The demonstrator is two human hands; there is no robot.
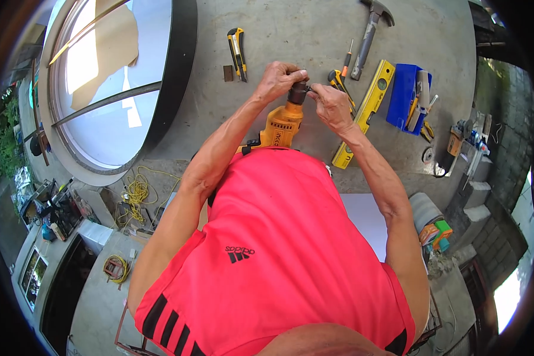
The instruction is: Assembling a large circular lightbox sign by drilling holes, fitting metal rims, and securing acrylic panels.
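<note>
A yellow power drill (282,126) stands against my red shirt with its dark chuck (297,93) pointing away from me. At the chuck's far end, my left hand (277,82) is closed, thumb and fingers pinched together; whatever they grip is hidden. My right hand (333,108) is closed at the chuck's right side, its fingertips pinching a small dark piece that looks like a chuck key (308,89). Just right of the chuck lie a yellow-and-black hand tool (338,80) and a screwdriver (346,60). The yellow spirit level (371,107) lies slantwise beyond my right wrist.
A utility knife (237,52) and a small brown block (228,73) lie on the grey tabletop (302,29). The hammer (371,38) is at the far right. A blue box (400,98) holds several tools. A large round framed pane (115,83) stands at left.
</note>
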